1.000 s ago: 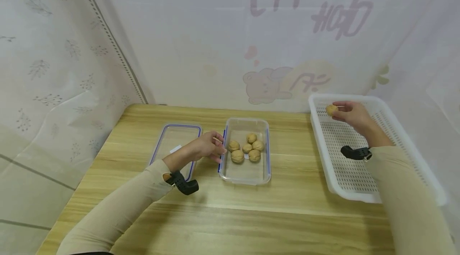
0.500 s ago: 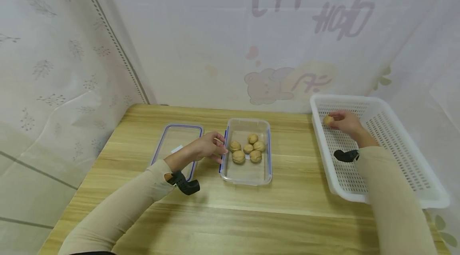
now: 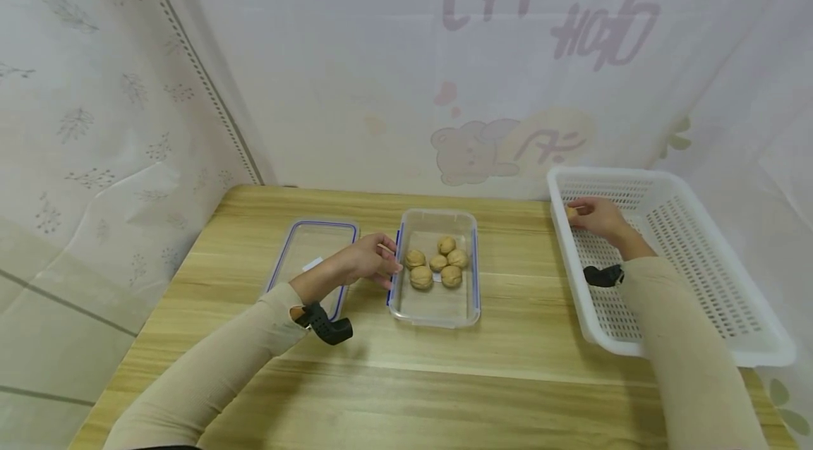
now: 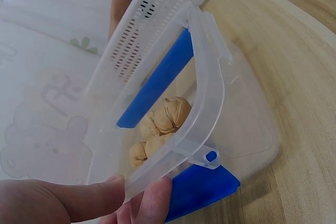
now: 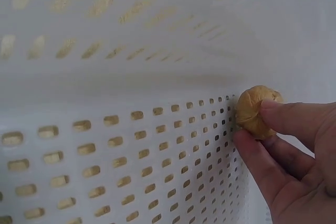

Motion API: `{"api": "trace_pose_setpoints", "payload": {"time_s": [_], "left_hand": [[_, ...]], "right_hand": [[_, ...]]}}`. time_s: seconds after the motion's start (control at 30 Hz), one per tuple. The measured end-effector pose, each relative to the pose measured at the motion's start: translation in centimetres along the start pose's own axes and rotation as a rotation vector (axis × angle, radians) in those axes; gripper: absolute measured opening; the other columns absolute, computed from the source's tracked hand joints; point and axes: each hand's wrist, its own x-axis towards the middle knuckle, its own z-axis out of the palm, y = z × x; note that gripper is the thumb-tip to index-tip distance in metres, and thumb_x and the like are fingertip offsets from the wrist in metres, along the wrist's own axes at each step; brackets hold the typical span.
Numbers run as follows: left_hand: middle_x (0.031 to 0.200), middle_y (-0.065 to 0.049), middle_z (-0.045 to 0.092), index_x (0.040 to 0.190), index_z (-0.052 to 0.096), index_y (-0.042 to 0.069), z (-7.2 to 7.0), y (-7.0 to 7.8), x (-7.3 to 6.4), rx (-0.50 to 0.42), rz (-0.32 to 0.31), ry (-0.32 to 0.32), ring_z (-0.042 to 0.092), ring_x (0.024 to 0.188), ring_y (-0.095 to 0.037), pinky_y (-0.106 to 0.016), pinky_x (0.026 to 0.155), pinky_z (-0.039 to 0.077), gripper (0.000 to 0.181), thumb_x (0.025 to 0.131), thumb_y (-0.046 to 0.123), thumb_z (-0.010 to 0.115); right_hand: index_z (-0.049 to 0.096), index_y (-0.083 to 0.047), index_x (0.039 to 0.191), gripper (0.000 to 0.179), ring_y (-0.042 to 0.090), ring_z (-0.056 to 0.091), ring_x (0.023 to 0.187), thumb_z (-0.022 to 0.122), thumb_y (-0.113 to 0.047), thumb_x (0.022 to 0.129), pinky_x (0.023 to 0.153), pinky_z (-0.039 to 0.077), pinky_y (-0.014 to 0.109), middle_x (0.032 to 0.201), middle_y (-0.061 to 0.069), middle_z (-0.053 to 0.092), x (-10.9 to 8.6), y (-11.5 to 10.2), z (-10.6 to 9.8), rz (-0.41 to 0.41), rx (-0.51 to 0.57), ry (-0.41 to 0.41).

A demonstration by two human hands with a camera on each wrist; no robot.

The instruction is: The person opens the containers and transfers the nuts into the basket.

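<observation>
Inside the white perforated plastic basket (image 3: 576, 298), at its far left corner, my right hand (image 3: 599, 217) holds a walnut (image 5: 254, 113) between thumb and fingers, close to the basket's wall. My left hand (image 3: 368, 257) pinches the left rim of a clear food container (image 3: 435, 305), with the thumb on one side and fingers on the other. A blue side clip (image 4: 205, 190) hangs beside those fingers. Several walnuts (image 3: 421, 277) lie in the container, grouped toward its far half and middle.
A clear lid (image 3: 315, 237) with a blue seal lies flat on the wooden table (image 3: 406, 393), left of the container and partly behind my left arm. A printed curtain (image 3: 356, 69) hangs along the table's back edge.
My right hand has gone down into the basket and to the left with the walnut, toward the basket's left wall. The left hand, container and its walnuts stay put.
</observation>
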Motion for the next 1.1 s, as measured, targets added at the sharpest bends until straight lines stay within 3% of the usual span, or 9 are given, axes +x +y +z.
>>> {"api": "trace_pose_setpoints", "payload": {"time_s": [0.13,0.3,0.63,0.9,1.1], "left_hand": [[0.104,-0.015,0.052,0.133,0.041,-0.009,0.0,0.1,0.0,0.001,0.002,-0.001,0.063,0.081,-0.022,-0.034,0.072,0.067,0.043,0.096,-0.009,0.063],[0.104,-0.014,0.051,0.132,0.041,-0.009,0.0,0.0,0.0,-0.001,0.006,0.001,0.063,0.082,-0.022,-0.034,0.073,0.067,0.042,0.096,-0.009,0.063],[0.105,-0.015,0.05,0.133,0.041,-0.009,0.0,-0.1,-0.1,0.008,0.013,-0.012,0.062,0.084,-0.023,-0.035,0.075,0.067,0.042,0.097,-0.008,0.063],[0.11,-0.017,0.051,0.135,0.04,-0.01,0.0,0.0,-0.2,0.008,0.012,-0.02,0.063,0.09,-0.024,-0.035,0.077,0.067,0.044,0.097,-0.007,0.062],[0.109,-0.017,0.052,0.134,0.04,-0.01,-0.1,-0.1,-0.1,0.009,0.017,-0.03,0.063,0.091,-0.025,-0.035,0.076,0.067,0.043,0.097,-0.007,0.062]], "right_hand": [[0.048,0.016,0.138,0.047,0.042,0.064,0.11,0.064,-0.005,0.099,0.094,0.061,0.046,0.132,0.042,0.052,0.0,0.0,0.1,-0.009,-0.007,-0.004],[0.049,0.017,0.137,0.046,0.035,0.067,0.103,0.063,-0.005,0.099,0.089,0.063,0.04,0.129,0.042,0.054,0.0,-0.2,0.3,-0.043,-0.009,-0.01],[0.041,0.015,0.143,0.053,0.052,0.058,0.116,0.059,-0.015,0.103,0.1,0.054,0.058,0.134,0.044,0.048,-0.3,-0.9,0.1,-0.031,-0.058,-0.067],[0.038,0.013,0.146,0.056,0.051,0.059,0.113,0.056,-0.02,0.105,0.095,0.058,0.055,0.138,0.043,0.045,-1.1,-1.9,-1.1,-0.038,-0.084,-0.091],[0.025,0.012,0.153,0.065,0.058,0.039,0.132,0.045,-0.033,0.11,0.109,0.04,0.069,0.149,0.043,0.031,-1.5,-2.4,-2.2,-0.066,-0.184,-0.101]]}}
